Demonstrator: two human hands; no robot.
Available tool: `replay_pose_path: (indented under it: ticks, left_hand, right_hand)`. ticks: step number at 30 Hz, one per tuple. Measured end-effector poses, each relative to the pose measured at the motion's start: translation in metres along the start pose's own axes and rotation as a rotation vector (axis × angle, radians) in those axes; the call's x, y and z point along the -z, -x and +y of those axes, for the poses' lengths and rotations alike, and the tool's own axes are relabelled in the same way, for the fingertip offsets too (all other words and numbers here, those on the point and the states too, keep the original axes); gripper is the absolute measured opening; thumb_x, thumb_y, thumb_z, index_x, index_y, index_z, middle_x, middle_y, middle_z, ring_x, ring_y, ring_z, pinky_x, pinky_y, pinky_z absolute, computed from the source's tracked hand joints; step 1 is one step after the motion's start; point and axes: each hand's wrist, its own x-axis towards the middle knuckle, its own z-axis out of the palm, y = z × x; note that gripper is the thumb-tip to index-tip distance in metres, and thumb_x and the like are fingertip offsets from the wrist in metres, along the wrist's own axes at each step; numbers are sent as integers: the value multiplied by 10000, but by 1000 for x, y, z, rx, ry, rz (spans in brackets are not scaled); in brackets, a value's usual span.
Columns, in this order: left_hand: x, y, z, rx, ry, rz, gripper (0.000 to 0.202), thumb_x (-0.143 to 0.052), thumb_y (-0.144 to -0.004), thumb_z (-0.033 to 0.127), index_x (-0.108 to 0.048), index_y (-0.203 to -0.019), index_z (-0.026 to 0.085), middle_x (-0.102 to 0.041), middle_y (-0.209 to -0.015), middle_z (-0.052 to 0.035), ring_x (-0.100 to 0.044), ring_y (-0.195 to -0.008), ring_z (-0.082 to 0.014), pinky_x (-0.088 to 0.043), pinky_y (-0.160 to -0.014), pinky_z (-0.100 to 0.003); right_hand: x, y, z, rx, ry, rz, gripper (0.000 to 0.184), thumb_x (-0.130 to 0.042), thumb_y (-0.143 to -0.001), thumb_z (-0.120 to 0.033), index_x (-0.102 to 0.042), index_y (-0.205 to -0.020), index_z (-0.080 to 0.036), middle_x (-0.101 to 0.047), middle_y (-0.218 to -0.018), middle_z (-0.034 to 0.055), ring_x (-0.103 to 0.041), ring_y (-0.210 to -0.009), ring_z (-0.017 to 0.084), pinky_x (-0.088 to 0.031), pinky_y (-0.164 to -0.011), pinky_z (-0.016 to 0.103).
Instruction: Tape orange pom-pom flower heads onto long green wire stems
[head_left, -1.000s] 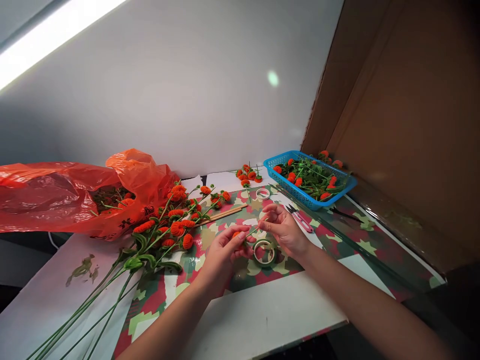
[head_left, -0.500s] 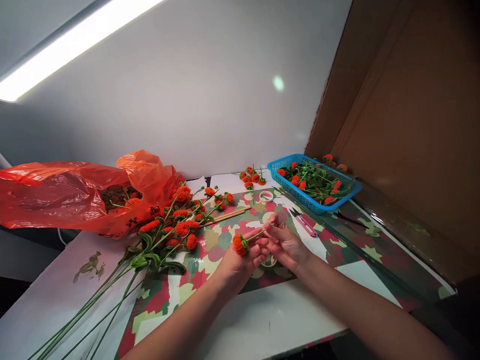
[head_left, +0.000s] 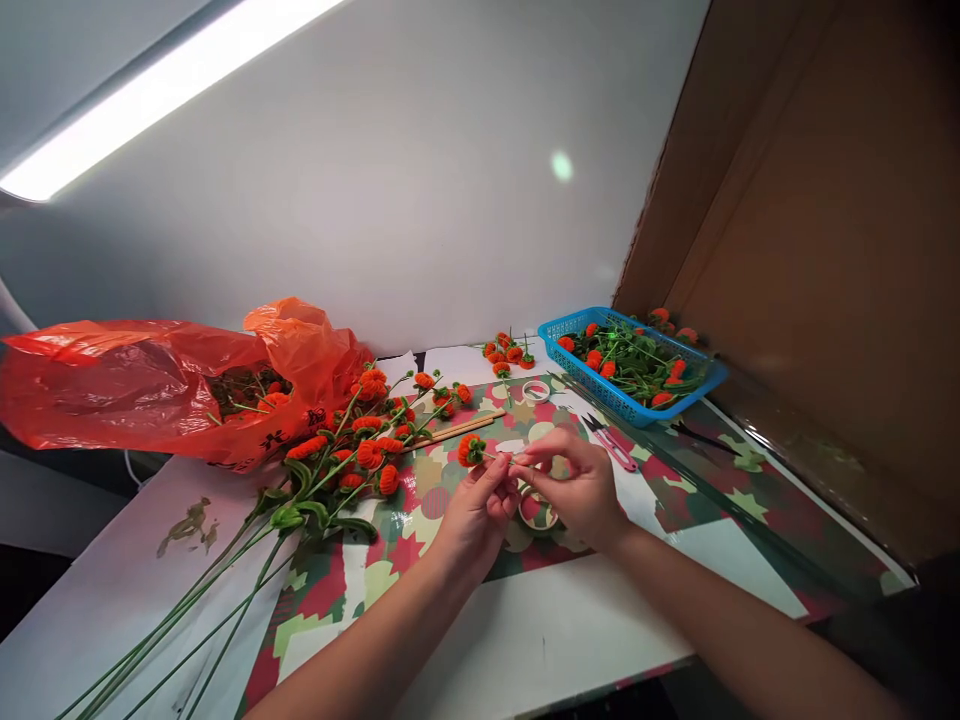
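An orange fuzzy craft flower (head_left: 471, 450) with a thin green stem lies across my hands, its head pointing left. My left hand (head_left: 484, 505) pinches the stem just right of the flower head, fingers curled. Close beside it, my right hand (head_left: 577, 485) grips the stem's other end between thumb and fingertips. The stem between the fingers is partly hidden. Under the hands, a tape roll (head_left: 538, 510) rests on the patterned sheet (head_left: 431, 470). Pink thread snips (head_left: 613, 445) lie just beyond my right hand.
Long-stemmed orange flowers (head_left: 367, 455) are heaped at left, beside an orange plastic bag (head_left: 172, 400) holding more. A blue basket (head_left: 637, 412) of flowers stands at back right. Small flowers (head_left: 506, 350), another tape roll (head_left: 535, 391) and wooden sticks (head_left: 461, 428) lie behind the hands.
The flower has shifted up and left, and its stem now lies flatter. My left fingers have closed on the stem near the head; my right hand has turned over, palm down.
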Motion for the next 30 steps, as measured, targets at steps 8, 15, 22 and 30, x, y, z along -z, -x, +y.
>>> replay_pose_path:
  ticks: [8, 15, 22, 30]
  left_hand:
    - [7, 0, 0, 22, 38, 21, 184, -761, -610, 135, -597, -692, 119, -577, -634, 18, -545, -567, -49, -476, -544, -148]
    - [2, 4, -1, -1, -48, -86, 307, -782, -598, 192, -660, -875, 140, -636, -773, -19, -546, -616, -49, -462, -584, -148]
    - [1, -1, -1, -57, -57, -17, 278, -801, -565, 227, -679, -800, 142, -576, -681, 16, -499, -581, -47, -432, -561, -166]
    - [1, -2, 1, -134, -150, 1, 249, -795, -567, 261, -659, -731, 131, -575, -673, 10, -484, -558, -53, -394, -515, -180]
  right_hand:
    - [5, -1, 0, 539, 302, -162, 179, -515, -802, -69, -610, -771, -217, -656, -655, -15, -501, -569, 115, -384, -634, 300]
    - [5, 3, -6, 354, 265, -43, 158, -544, -778, -77, -602, -724, -213, -604, -600, -24, -480, -535, 107, -395, -615, 286]
    - [-2, 7, -3, 28, 174, 28, 94, -566, -785, -118, -609, -774, -201, -568, -662, -18, -462, -566, 98, -384, -530, 225]
    - [-14, 17, -1, -76, 85, -15, 106, -478, -855, -174, -502, -947, -221, -465, -613, -54, -464, -541, 86, -403, -512, 194]
